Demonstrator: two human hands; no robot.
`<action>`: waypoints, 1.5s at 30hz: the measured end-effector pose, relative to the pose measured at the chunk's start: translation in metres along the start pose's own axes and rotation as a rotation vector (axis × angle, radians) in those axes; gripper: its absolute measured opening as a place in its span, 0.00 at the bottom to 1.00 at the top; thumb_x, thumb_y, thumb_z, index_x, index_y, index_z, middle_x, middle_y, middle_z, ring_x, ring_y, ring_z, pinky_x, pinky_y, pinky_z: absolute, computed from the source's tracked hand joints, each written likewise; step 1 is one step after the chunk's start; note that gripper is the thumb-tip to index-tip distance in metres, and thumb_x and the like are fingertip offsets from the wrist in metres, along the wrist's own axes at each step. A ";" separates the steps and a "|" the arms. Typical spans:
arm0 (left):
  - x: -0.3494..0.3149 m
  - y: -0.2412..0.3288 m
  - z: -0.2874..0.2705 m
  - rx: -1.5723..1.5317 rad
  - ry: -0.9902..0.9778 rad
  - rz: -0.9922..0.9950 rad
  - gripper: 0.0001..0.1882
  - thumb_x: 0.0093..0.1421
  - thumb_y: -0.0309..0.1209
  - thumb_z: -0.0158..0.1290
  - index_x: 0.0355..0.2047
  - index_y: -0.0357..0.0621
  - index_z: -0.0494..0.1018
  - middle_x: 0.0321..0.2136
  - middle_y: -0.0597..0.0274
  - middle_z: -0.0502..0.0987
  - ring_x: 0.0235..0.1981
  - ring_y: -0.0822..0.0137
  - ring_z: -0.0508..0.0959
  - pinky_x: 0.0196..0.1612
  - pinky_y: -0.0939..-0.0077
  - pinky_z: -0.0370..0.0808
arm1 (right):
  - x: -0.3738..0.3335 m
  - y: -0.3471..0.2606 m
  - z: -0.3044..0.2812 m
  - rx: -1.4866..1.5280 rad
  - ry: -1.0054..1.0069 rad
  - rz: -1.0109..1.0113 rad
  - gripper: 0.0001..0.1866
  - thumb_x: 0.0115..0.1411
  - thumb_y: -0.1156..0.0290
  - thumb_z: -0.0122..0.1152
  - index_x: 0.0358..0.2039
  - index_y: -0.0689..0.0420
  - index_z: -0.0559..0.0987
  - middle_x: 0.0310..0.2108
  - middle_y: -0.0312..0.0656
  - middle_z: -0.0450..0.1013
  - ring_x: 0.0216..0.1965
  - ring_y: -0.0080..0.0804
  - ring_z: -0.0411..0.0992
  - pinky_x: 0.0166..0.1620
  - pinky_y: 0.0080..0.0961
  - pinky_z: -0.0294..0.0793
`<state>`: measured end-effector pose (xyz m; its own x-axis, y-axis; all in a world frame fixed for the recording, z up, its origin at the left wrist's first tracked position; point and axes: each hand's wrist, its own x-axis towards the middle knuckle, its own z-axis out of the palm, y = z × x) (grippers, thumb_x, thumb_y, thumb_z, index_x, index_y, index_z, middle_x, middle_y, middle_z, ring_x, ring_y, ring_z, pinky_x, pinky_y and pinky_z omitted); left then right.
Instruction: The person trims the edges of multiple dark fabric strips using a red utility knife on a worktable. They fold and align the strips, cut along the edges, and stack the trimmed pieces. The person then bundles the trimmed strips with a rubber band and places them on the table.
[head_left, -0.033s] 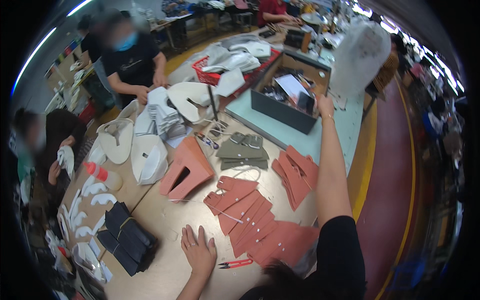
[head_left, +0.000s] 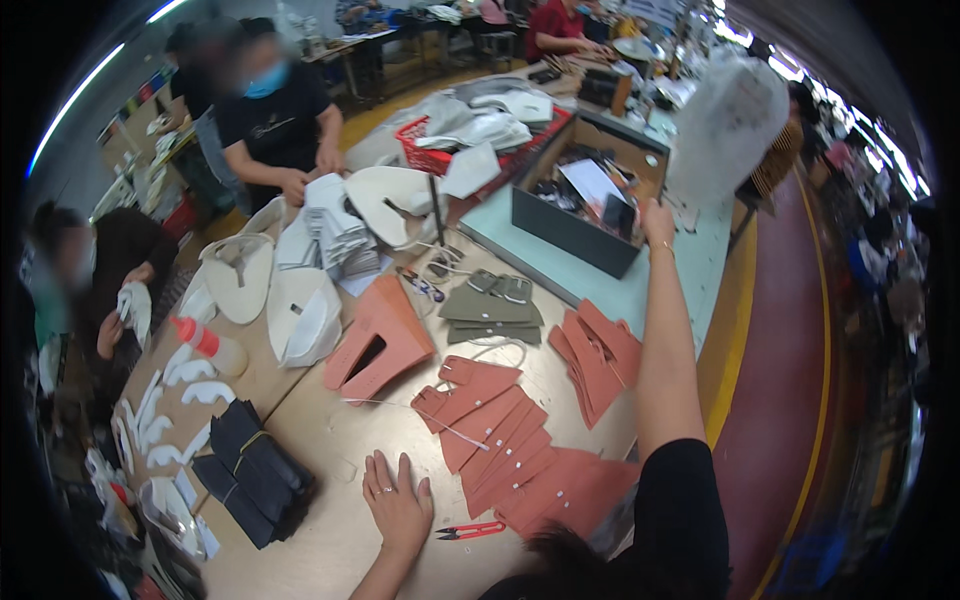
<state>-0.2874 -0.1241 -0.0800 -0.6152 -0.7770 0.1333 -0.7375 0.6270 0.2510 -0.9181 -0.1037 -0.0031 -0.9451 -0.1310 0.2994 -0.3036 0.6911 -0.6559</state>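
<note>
My left hand point(head_left: 397, 505) lies flat on the table, fingers spread, with a ring on one finger. Just right of it are red-handled thread snips point(head_left: 470, 530), touched by neither hand. Beyond them fans a row of overlapping salmon-coloured cut pieces point(head_left: 500, 425) with small white marks. My right arm reaches far forward, and my right hand point(head_left: 655, 222) is closed on the right wall of a dark open box point(head_left: 570, 233); some of its fingers are hidden. Inside the box lie small dark items and a white card point(head_left: 592, 188).
Black bundles point(head_left: 250, 475), white curved pieces point(head_left: 205, 392) and a red-capped bottle point(head_left: 215, 345) lie left. More salmon pieces point(head_left: 598, 360), olive pieces point(head_left: 490, 308) and a white stack point(head_left: 335, 225) stand mid-table. Behind is a red basket point(head_left: 425, 158); two co-workers handle pieces at left.
The whole view has shifted slightly, with far things a little further right and lower. My left hand still rests on the table and my right hand is still at the box.
</note>
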 end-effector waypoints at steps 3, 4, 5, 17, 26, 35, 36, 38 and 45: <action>0.000 -0.002 0.000 -0.020 0.042 0.024 0.28 0.56 0.40 0.54 0.55 0.39 0.68 0.61 0.34 0.55 0.64 0.40 0.52 0.63 0.48 0.50 | -0.001 -0.001 -0.004 0.147 0.128 0.058 0.25 0.62 0.55 0.43 0.48 0.63 0.74 0.50 0.60 0.69 0.53 0.58 0.65 0.56 0.46 0.63; 0.000 -0.003 -0.001 -0.021 0.038 0.020 0.28 0.56 0.40 0.54 0.55 0.40 0.68 0.61 0.33 0.56 0.64 0.40 0.52 0.63 0.47 0.50 | 0.000 -0.002 -0.005 0.118 0.156 0.014 0.25 0.63 0.55 0.43 0.49 0.62 0.74 0.50 0.60 0.69 0.55 0.57 0.64 0.57 0.44 0.62; -0.001 -0.004 -0.001 -0.025 0.038 0.018 0.28 0.56 0.41 0.54 0.55 0.40 0.69 0.60 0.33 0.56 0.64 0.39 0.53 0.63 0.47 0.51 | -0.003 -0.001 -0.007 0.105 0.188 -0.037 0.26 0.63 0.53 0.44 0.51 0.61 0.72 0.52 0.58 0.67 0.56 0.56 0.63 0.59 0.43 0.60; 0.000 -0.011 0.002 -0.094 0.107 0.023 0.27 0.58 0.43 0.52 0.54 0.42 0.70 0.60 0.33 0.58 0.63 0.41 0.55 0.63 0.47 0.51 | -0.019 -0.083 -0.073 -0.133 0.295 -0.616 0.30 0.56 0.68 0.60 0.59 0.56 0.64 0.58 0.54 0.59 0.60 0.53 0.57 0.62 0.42 0.57; -0.006 -0.018 0.012 -0.111 0.131 0.028 0.28 0.59 0.47 0.50 0.56 0.44 0.69 0.61 0.34 0.58 0.64 0.41 0.54 0.65 0.50 0.48 | -0.054 0.138 -0.261 -0.449 0.510 -0.356 0.29 0.54 0.71 0.61 0.58 0.54 0.67 0.55 0.54 0.65 0.58 0.52 0.60 0.61 0.43 0.58; -0.011 -0.024 0.012 -0.187 0.218 0.086 0.23 0.57 0.36 0.54 0.52 0.43 0.71 0.59 0.38 0.61 0.63 0.43 0.58 0.64 0.52 0.53 | -0.494 0.349 -0.256 -0.559 0.123 0.649 0.21 0.58 0.66 0.50 0.50 0.61 0.74 0.46 0.52 0.73 0.46 0.47 0.72 0.48 0.42 0.72; -0.011 -0.024 0.013 -0.209 0.240 0.098 0.23 0.57 0.36 0.54 0.52 0.42 0.71 0.59 0.37 0.61 0.63 0.43 0.58 0.64 0.52 0.54 | -0.537 0.351 -0.233 -0.560 -0.095 0.672 0.21 0.58 0.65 0.50 0.50 0.60 0.74 0.47 0.51 0.73 0.46 0.45 0.72 0.48 0.42 0.72; -0.011 -0.025 0.015 -0.210 0.249 0.112 0.22 0.58 0.38 0.53 0.51 0.41 0.71 0.58 0.37 0.62 0.62 0.43 0.58 0.64 0.52 0.53 | -0.611 0.353 -0.193 -0.520 -0.581 0.706 0.21 0.58 0.64 0.51 0.50 0.58 0.74 0.47 0.49 0.73 0.46 0.43 0.72 0.46 0.41 0.72; -0.011 -0.025 0.015 -0.180 0.208 0.100 0.23 0.61 0.41 0.49 0.53 0.41 0.70 0.59 0.38 0.62 0.64 0.44 0.56 0.65 0.52 0.51 | -0.725 0.335 -0.122 -0.424 -1.556 0.645 0.20 0.59 0.60 0.53 0.50 0.53 0.74 0.49 0.44 0.71 0.46 0.35 0.72 0.43 0.38 0.72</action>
<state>-0.2667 -0.1303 -0.1018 -0.5982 -0.7185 0.3549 -0.6034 0.6952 0.3906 -0.3199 0.3095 -0.3558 -0.1918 -0.1113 -0.9751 -0.0522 0.9933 -0.1031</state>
